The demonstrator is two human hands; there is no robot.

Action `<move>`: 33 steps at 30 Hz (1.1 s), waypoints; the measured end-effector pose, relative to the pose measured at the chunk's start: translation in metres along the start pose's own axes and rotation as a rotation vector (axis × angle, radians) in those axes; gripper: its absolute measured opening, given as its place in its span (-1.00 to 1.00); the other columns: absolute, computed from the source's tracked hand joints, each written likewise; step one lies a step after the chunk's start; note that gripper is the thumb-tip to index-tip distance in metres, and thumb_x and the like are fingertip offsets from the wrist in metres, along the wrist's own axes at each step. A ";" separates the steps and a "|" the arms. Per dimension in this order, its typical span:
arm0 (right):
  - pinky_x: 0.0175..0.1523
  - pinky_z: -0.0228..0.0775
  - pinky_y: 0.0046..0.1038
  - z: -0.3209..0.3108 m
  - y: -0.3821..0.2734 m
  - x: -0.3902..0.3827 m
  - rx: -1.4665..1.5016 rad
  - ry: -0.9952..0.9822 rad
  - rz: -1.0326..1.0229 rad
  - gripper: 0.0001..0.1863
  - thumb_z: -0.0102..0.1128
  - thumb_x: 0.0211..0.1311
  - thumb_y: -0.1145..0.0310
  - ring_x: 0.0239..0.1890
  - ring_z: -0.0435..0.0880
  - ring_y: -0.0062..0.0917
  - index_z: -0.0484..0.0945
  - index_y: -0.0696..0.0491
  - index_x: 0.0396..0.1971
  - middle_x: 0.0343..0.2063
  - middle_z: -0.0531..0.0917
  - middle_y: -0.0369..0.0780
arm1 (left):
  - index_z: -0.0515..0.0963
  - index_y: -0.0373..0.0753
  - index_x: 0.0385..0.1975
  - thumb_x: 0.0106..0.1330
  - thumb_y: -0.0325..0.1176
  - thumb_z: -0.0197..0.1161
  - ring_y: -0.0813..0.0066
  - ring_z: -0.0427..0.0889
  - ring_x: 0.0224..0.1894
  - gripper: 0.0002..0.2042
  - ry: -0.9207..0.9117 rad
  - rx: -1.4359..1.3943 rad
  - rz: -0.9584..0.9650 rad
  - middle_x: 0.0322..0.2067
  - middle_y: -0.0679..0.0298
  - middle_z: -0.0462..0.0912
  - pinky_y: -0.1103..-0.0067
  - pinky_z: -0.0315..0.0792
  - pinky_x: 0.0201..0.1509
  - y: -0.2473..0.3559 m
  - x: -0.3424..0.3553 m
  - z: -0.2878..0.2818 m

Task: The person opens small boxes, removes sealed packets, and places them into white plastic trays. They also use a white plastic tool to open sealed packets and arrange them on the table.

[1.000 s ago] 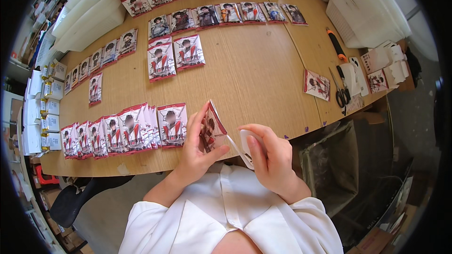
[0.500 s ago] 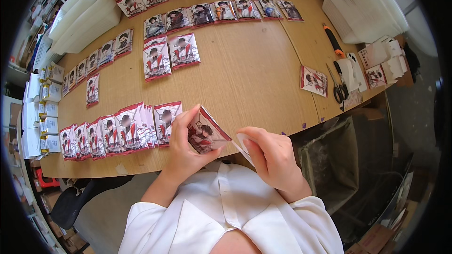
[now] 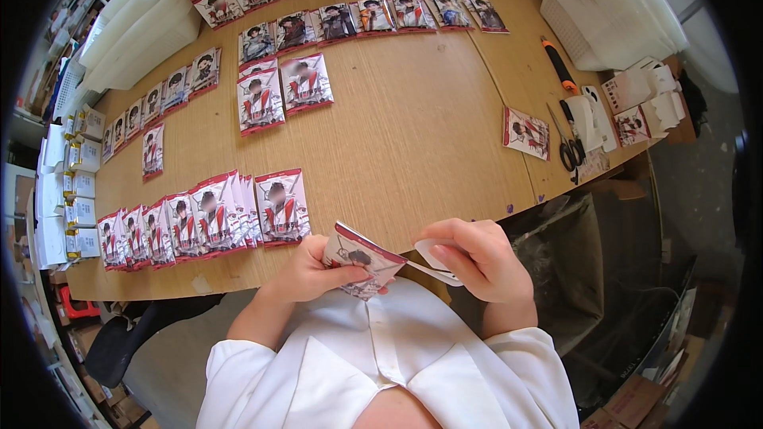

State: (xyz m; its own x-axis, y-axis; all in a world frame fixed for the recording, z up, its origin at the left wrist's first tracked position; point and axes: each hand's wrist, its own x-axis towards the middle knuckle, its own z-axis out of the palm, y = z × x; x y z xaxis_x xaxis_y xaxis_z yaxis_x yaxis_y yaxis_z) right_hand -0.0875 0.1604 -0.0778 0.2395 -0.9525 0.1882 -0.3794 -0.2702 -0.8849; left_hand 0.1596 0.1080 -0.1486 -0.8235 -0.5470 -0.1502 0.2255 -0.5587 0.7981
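Note:
My left hand (image 3: 308,271) is closed round a red-edged foil card pack (image 3: 362,264) with a printed figure, its thumb across the front. The pack is tilted, and its top edge points up and right. Close to its right corner, my right hand (image 3: 490,264) grips a slim white tool (image 3: 430,254). A thin, pale strip of this tool reaches the pack's edge; the fingers hide much of the rest, so its exact kind is unclear. On the table left of my hands, a single similar pack (image 3: 282,206) lies beside an overlapping row of packs (image 3: 211,214).
More packs (image 3: 373,15) lie in rows at the back. Two packs (image 3: 307,83) lie mid-table. Black scissors (image 3: 568,147), an orange-black cutter (image 3: 559,66) and one pack (image 3: 526,132) are at the right. White bins (image 3: 612,15) stand at the back corners; small boxes (image 3: 79,182) line the left edge.
My left hand has come lower and turned the pack, its thumb now across the front. My right hand has shifted slightly right with the white tool, still near the pack's corner.

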 end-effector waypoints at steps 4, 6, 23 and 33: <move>-0.47 0.36 -0.45 0.000 0.003 -0.001 0.000 -0.037 -0.066 -0.88 0.16 0.16 0.55 -0.57 0.57 -0.28 0.51 0.15 -0.28 -0.59 0.56 -0.14 | 0.48 -0.48 -0.06 0.17 -0.63 0.23 0.21 0.65 -0.11 -0.70 -0.088 0.249 -0.010 -0.16 0.00 0.63 0.34 0.54 -0.03 0.003 -0.001 -0.003; -0.49 0.36 -0.44 0.000 0.005 0.000 -0.024 -0.048 -0.114 -0.87 0.17 0.14 0.56 -0.58 0.58 -0.28 0.51 0.15 -0.29 -0.60 0.56 -0.14 | 0.50 -0.48 -0.09 0.17 -0.64 0.24 0.26 0.65 -0.12 -0.71 -0.098 0.334 0.005 -0.17 0.02 0.64 0.40 0.53 -0.04 0.000 -0.002 -0.006; -0.58 0.34 -0.40 0.005 0.004 0.006 -0.122 -0.089 -0.260 -0.83 0.20 0.08 0.57 -0.67 0.55 -0.33 0.50 0.15 -0.29 -0.69 0.53 -0.18 | 0.57 -0.49 -0.20 0.16 -0.65 0.25 0.35 0.67 -0.20 -0.80 -0.121 0.341 -0.004 -0.26 0.04 0.67 0.48 0.55 -0.11 0.004 0.002 0.008; -0.59 0.35 -0.42 0.007 0.004 0.008 -0.079 -0.055 -0.285 -0.85 0.19 0.08 0.58 -0.67 0.55 -0.35 0.49 0.16 -0.31 -0.69 0.52 -0.20 | 0.56 -0.49 -0.21 0.20 -0.64 0.22 0.35 0.66 -0.18 -0.83 -0.163 0.302 -0.023 -0.26 0.05 0.67 0.50 0.54 -0.08 0.000 0.006 0.014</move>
State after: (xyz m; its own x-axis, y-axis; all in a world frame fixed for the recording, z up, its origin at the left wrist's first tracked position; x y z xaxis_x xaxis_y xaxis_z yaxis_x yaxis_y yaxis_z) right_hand -0.0809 0.1525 -0.0828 0.3931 -0.8283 0.3992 -0.3577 -0.5377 -0.7635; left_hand 0.1475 0.1141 -0.1414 -0.9047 -0.4154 -0.0946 0.0614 -0.3469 0.9359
